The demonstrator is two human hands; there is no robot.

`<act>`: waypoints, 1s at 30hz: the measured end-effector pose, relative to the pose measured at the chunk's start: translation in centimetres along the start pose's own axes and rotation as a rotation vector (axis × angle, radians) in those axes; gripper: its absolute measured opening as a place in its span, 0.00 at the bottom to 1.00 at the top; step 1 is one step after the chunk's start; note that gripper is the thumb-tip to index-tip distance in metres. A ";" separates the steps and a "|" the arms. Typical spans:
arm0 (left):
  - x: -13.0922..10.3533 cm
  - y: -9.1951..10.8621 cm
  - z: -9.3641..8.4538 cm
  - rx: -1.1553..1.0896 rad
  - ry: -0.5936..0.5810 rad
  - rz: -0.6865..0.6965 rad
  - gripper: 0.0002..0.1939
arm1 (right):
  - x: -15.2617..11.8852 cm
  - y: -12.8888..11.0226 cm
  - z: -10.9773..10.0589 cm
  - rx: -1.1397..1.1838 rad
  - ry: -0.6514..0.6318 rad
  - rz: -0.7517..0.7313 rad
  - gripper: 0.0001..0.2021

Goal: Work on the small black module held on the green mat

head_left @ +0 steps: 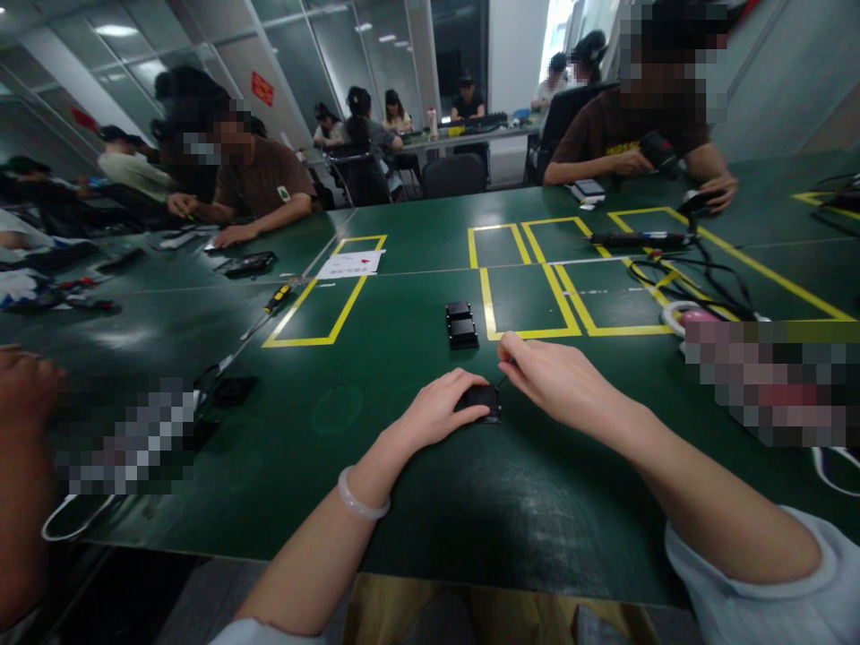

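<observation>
My left hand (449,408) is closed around the left side of a small black block (489,401) that lies on the green table. Thumb and fingers press on its near and far sides. My right hand (544,372) pinches a thin dark tool (501,382), whose tip slants down to the block's right edge. What kind of tool it is, I cannot make out. Just beyond my hands sits another black piece (462,324) with two raised square parts, touched by neither hand.
Yellow tape rectangles (530,335) mark the green table (376,502). A yellow-black screwdriver (277,299) and a paper sheet (350,263) lie at left. Cables (712,278) and a tape roll (674,318) are at right. Co-workers sit across, and a person's arm (23,484) reaches in at left.
</observation>
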State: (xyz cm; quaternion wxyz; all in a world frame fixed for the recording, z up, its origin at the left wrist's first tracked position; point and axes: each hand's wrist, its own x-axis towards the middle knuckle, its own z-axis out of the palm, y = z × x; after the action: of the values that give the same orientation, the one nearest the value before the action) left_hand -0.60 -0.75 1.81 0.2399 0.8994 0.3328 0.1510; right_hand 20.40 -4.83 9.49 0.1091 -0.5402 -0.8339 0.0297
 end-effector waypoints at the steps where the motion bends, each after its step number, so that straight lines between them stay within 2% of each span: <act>1: 0.0 0.0 0.0 0.000 -0.002 0.001 0.17 | -0.1 0.0 0.0 0.020 0.008 -0.011 0.07; 5: 0.0 0.1 -0.1 0.006 -0.005 0.005 0.17 | -0.1 -0.1 -0.1 0.036 0.034 -0.016 0.06; 9: 0.0 0.1 -0.1 0.015 -0.013 -0.004 0.17 | 0.1 0.0 0.2 -0.041 0.010 0.027 0.10; 12: 0.0 0.0 -0.1 0.006 -0.014 -0.004 0.17 | 0.1 0.2 0.4 -0.042 -0.007 0.035 0.09; 19: 0.0 -0.1 0.1 0.007 -0.005 0.006 0.17 | -0.1 -0.2 0.1 0.044 0.068 0.019 0.06; 23: 0.0 -0.1 0.0 0.022 -0.014 -0.002 0.17 | 0.1 -0.2 0.2 -0.005 0.008 0.046 0.10; 30: 0.0 0.0 0.0 0.006 -0.007 0.004 0.17 | -0.2 0.0 0.3 0.078 0.037 0.014 0.05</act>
State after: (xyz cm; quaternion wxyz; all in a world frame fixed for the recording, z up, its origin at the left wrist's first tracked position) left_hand -0.60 -0.70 1.79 0.2380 0.9012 0.3308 0.1475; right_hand 20.38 -4.98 9.21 0.1454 -0.5418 -0.8262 0.0531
